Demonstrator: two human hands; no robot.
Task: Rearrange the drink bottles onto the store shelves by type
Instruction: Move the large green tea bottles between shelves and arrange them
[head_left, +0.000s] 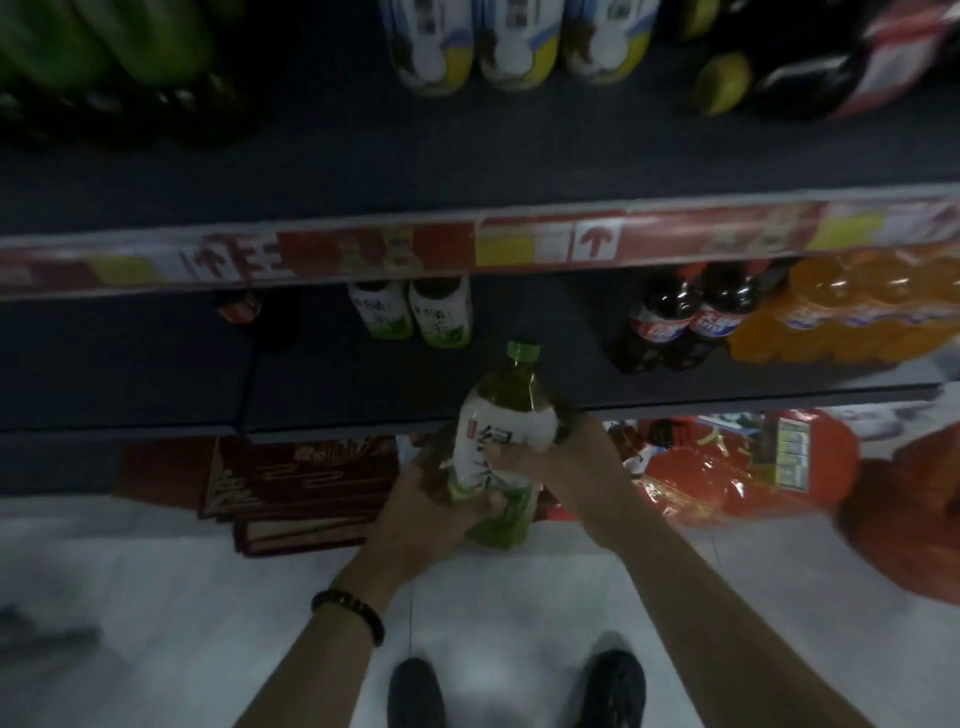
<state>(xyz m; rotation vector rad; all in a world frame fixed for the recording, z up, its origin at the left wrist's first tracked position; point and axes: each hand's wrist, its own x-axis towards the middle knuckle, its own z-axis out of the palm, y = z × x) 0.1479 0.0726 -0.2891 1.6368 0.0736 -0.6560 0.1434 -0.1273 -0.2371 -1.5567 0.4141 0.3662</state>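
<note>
Both hands are grasping one green tea bottle (501, 436): the left hand (431, 514) is wrapped round its lower body and the right hand (550, 454) clasps its labelled middle. The bottle is held in the air just in front of the lower shelf (156, 374), with its green cap towards the shelf. On that shelf stand two matching bottles (415, 314) behind it, with cola bottles (675, 322) and orange soda bottles (831, 312) to the right.
</note>
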